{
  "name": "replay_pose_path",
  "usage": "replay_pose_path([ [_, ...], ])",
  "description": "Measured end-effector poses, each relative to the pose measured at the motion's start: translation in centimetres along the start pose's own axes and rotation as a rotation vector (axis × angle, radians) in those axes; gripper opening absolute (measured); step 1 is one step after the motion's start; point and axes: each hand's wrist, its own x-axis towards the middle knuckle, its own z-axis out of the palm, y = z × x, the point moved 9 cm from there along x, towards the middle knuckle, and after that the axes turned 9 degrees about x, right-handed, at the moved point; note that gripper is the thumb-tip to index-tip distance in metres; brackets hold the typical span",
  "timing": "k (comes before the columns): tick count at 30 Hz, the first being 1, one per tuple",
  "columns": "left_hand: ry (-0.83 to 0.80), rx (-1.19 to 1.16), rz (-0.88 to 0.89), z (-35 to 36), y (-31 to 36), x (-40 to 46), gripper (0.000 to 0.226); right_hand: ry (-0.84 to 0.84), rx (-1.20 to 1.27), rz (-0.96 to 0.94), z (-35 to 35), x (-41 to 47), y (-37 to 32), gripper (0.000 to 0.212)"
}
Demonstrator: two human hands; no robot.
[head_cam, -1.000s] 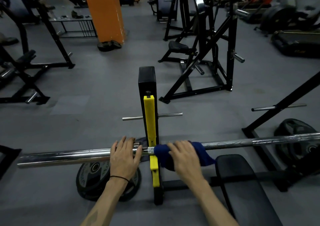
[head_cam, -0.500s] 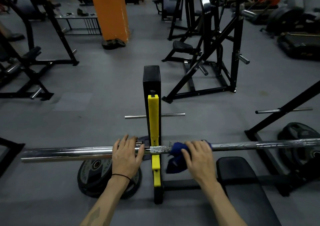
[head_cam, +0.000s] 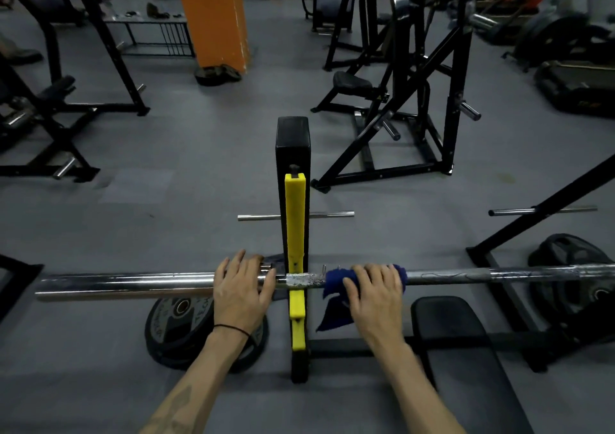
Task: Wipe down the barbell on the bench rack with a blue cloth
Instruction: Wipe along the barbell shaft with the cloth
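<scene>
Sideways across the rack: barbell under two hands

Horizontally, the long chrome steel barbell [head_cam: 126, 282] is lying with its long axis running left to right across the view, its thick sleeve end pointing left and its thinner shaft reaching past the right edge. It is resting on the yellow plastic hook of the black bench rack upright [head_cam: 295, 267], just right of the sleeve collar, where a rough, whitish patch is showing on the shaft.

The left hand [head_cam: 241, 292] is lying palm down over the sleeve just left of the upright, fingers fairly straight and spread over the top of the bar, thumb pointing towards the upright; it is pressing on the metal rather than wrapping it. A thin black band is sitting around that wrist.

The right hand [head_cam: 376, 295] is covering the crumpled dark blue cloth [head_cam: 332, 303], which is wrapped around the shaft just right of the upright. Its fingers are curling over the top of the cloth and bar, gripping both together, while a loose corner of the cloth is hanging down below the bar.

Below the bar, a black padded bench [head_cam: 459, 340] is sitting to the right, and a round black weight plate [head_cam: 179, 330] is lying flat on the grey gym floor [head_cam: 186, 227] under the left forearm.
</scene>
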Motion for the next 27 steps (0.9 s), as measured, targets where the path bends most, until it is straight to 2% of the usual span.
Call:
replay_pose_path([
  [2, -0.01, 0.0, -0.008, 0.1, 0.0, 0.1, 0.049, 0.028, -0.037, 0.099, 1.5, 0.1, -2.8, 0.039],
  [3, -0.015, 0.0, -0.007, 0.2, 0.0, 0.1, 0.049, 0.02, -0.041, 0.085, 2.4, 0.0, -4.8, 0.039],
  [6, -0.021, 0.006, 0.009, 0.2, -0.2, 0.0, 0.05, -0.077, -0.005, -0.119, 3.6, -0.1, -7.6, 0.037],
  [9, -0.038, 0.0, 0.026, 0.1, -0.2, -0.1, 0.052, -0.102, -0.002, -0.224, 1.9, 0.0, -3.8, 0.038],
  [13, -0.019, 0.004, 0.019, -0.2, 0.2, 0.0, 0.049, 0.021, 0.016, -0.01, -0.8, 0.2, 1.3, 0.036],
  [16, 0.004, -0.009, 0.005, -0.4, 0.2, 0.0, 0.046, 0.055, -0.031, 0.145, 0.8, 0.0, -2.4, 0.04],
  [20, 0.003, 0.005, 0.018, -0.3, 0.0, -0.2, 0.047, -0.088, 0.023, -0.083, 3.1, -0.6, -7.3, 0.041],
  [23, -0.015, -0.001, 0.017, 0.1, -0.3, -0.2, 0.048, -0.103, 0.004, -0.207, 1.4, -0.1, -3.4, 0.041],
  [27, -0.015, 0.006, 0.0, 0.1, 0.0, -0.2, 0.047, -0.001, 0.019, -0.073, -1.1, -0.2, 1.7, 0.038],
])
